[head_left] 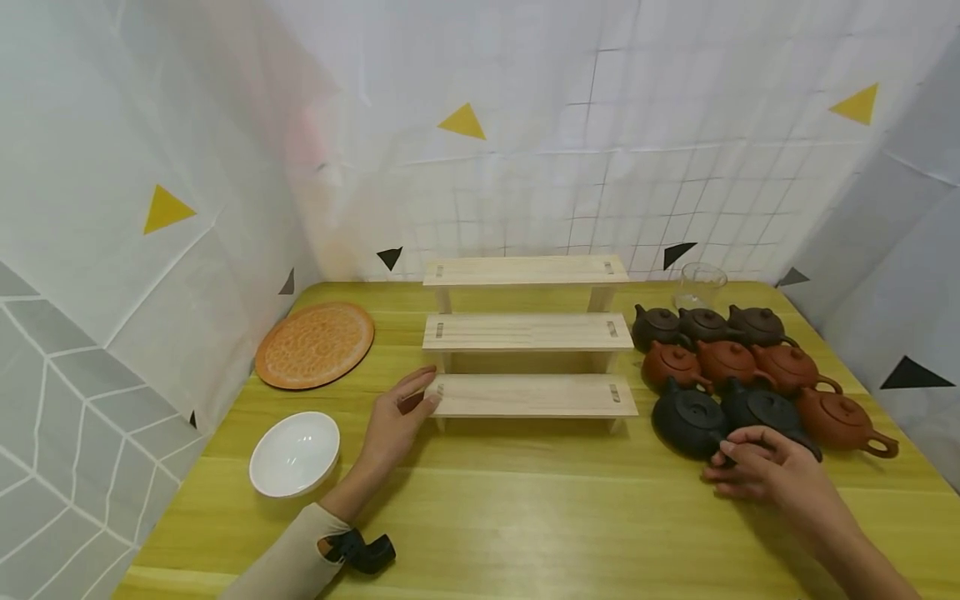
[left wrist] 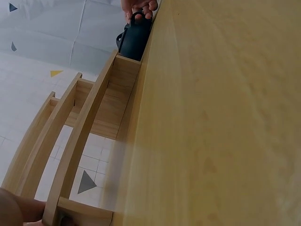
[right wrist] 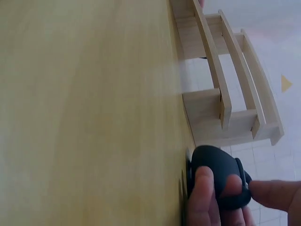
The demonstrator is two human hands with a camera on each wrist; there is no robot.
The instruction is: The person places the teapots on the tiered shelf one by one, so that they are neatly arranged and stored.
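A three-tier wooden display stand [head_left: 532,396] sits mid-table. My left hand [head_left: 401,417] holds the left end of its lowest board, thumb and fingers at the board's edge; in the left wrist view the fingers [left wrist: 30,209] show at that end. On the right, my right hand [head_left: 776,467] pinches the handle of a black teapot [head_left: 690,421], the left one of the front row. The right wrist view shows this black teapot [right wrist: 214,165] low by the tabletop, fingers and thumb around its handle side. A second black teapot [head_left: 765,412] stands just behind the right fingers.
Reddish-brown teapots [head_left: 727,362] and dark brown teapots [head_left: 702,323] stand in rows at the right, with another reddish teapot [head_left: 840,417] in front. Behind them is a clear glass cup [head_left: 701,286]. At left lie a white bowl [head_left: 295,454] and a round orange mat [head_left: 315,344].
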